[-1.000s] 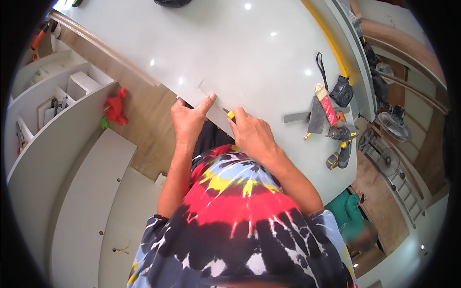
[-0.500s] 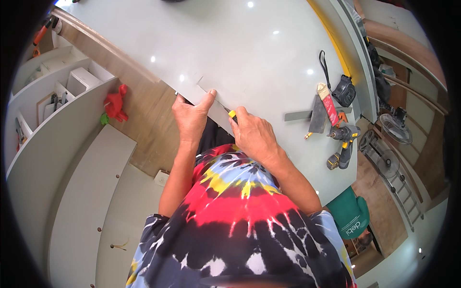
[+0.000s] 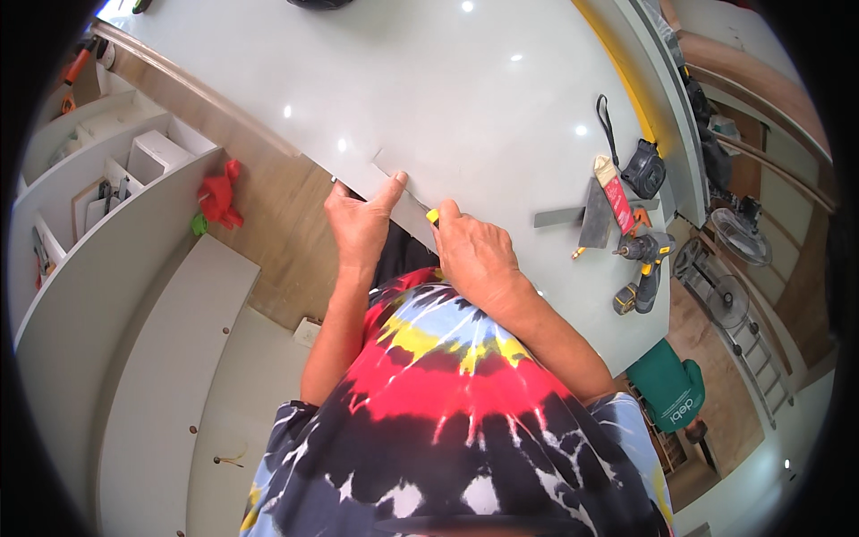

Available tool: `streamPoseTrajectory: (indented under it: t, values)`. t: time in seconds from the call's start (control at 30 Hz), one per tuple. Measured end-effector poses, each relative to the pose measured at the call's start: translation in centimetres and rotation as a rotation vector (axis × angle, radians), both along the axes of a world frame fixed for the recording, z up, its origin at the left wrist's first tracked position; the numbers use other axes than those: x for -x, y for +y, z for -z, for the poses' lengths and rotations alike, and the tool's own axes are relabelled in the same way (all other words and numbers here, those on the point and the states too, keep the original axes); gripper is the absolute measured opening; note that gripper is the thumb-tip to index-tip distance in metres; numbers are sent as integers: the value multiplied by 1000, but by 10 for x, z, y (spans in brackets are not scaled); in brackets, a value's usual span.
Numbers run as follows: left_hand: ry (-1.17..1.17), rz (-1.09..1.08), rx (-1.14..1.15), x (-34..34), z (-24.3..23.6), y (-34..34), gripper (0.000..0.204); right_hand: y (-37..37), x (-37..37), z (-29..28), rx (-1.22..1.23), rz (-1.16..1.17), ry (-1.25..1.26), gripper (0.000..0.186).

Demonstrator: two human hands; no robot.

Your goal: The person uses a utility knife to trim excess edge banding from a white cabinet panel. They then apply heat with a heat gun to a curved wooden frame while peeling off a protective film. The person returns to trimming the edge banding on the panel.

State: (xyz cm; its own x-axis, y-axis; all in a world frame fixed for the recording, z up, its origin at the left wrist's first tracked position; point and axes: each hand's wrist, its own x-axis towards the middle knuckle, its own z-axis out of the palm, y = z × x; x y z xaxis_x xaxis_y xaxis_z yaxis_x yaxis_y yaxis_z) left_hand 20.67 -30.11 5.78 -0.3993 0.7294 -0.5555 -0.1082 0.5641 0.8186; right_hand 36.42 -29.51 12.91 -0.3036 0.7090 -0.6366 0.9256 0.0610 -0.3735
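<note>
My left hand (image 3: 362, 219) grips the near edge of the white board (image 3: 447, 80), its thumb pressed on top beside a short rectangular outline or thin piece (image 3: 386, 163). Just right of it, my right hand (image 3: 470, 251) is closed round a yellow-and-black handled tool (image 3: 433, 216). Its thin metal tip reaches over the board toward my left thumb; whether it touches the surface I cannot tell.
Right on the board lie a black tape measure (image 3: 641, 170), red-labelled brush (image 3: 611, 192), metal blades (image 3: 593, 233) and cordless drill (image 3: 646, 251). White shelving (image 3: 72, 233) stands left. Beyond the board at lower right are a co-worker in green (image 3: 667, 380), fans (image 3: 738, 233) and a ladder (image 3: 756, 376).
Both hands hold nearly the same pose, shifted only slightly in the view. The co-worker in green at lower right has changed posture, the green back now showing more fully.
</note>
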Motion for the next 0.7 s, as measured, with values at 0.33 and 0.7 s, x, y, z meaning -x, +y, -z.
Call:
streamPoseTrajectory:
  t: [0.33,0.7]
  values:
    - [-13,-52,-45,-6,-1,3,41,4,-1,10,26,-13,28,22]
    - [-68,-76,49,-9,4,-6,46,-16,-33,9,-72,225,206,23]
